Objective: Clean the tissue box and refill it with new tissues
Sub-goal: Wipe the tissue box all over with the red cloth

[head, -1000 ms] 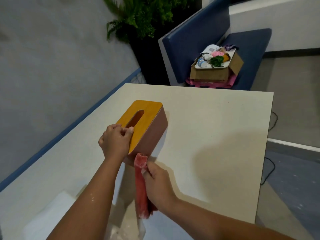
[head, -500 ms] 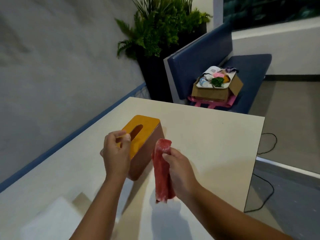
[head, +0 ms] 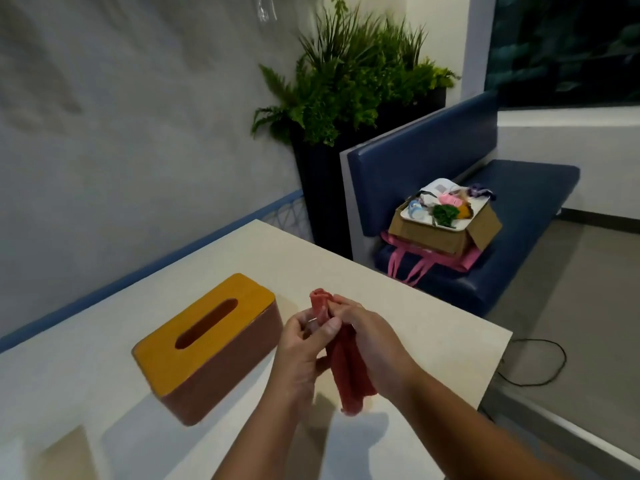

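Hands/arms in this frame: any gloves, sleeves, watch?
No gloves: the left hand and right hand are bare. Both forearms are uncovered down to the frame edge, with no sleeve, watch or wristband showing. Rings: too blurred to tell.

Glossy wooden tissue box (head: 207,344) (brown sides), soft red cloth (head: 348,368).

My right hand (head: 367,337) covers much of the red cloth (head: 349,379) — its fold I can't make out. The oddments in the cardboard box (head: 429,237) are too small to name.
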Available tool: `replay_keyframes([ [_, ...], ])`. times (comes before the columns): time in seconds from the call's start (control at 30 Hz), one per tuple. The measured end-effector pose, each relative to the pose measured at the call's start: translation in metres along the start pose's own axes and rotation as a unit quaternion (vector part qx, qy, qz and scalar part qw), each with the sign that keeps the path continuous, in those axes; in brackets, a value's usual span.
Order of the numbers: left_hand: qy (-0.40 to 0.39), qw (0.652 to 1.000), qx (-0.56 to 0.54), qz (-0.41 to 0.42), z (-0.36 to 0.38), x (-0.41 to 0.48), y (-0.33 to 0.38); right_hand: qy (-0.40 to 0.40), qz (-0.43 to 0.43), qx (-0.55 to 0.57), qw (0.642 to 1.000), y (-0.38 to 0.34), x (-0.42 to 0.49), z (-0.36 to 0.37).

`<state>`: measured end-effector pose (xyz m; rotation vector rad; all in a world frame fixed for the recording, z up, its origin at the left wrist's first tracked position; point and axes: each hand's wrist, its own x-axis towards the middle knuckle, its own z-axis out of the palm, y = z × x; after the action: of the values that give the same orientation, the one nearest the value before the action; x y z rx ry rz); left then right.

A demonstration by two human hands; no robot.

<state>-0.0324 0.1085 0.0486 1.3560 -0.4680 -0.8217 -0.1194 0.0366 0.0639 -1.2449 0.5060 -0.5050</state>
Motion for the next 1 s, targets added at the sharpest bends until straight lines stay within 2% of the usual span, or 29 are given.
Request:
replay_keyframes([
  [0.17, -0.005, 0.995, -0.101, -0.022, 0.049, 0.036, -0.014, -0.036, -0.038, -0.139, 0.989, -0.011, 0.028, -0.066],
  [0.23, 0.021, 0.985, -0.161, -0.052, 0.064, 0.047, -0.019, -0.024, -0.032, -0.172, 0.984, -0.009, 0.041, -0.086],
  [0.33, 0.074, 0.961, -0.251, -0.088, 0.082, 0.063, -0.027, 0.022, 0.035, -0.187, 0.981, -0.004, 0.059, -0.112],
  [0.4, 0.087, 0.951, -0.280, -0.094, 0.090, 0.072, -0.032, 0.024, 0.091, -0.230, 0.969, -0.002, 0.069, -0.126],
  [0.53, 0.091, 0.946, -0.288, -0.119, 0.103, 0.079, -0.043, 0.005, 0.109, -0.308, 0.945, 0.005, 0.085, -0.144],
  [0.7, 0.169, 0.967, -0.176, -0.070, 0.103, 0.097, -0.057, -0.015, 0.078, -0.356, 0.931, 0.013, 0.104, -0.158],
  [0.83, 0.200, 0.977, -0.056, -0.047, 0.091, 0.110, -0.068, -0.043, 0.028, -0.450, 0.892, 0.021, 0.117, -0.160],
  [1.0, 0.251, 0.960, 0.128, -0.004, 0.083, 0.116, -0.075, -0.063, -0.018, -0.523, 0.850, 0.026, 0.125, -0.154],
])
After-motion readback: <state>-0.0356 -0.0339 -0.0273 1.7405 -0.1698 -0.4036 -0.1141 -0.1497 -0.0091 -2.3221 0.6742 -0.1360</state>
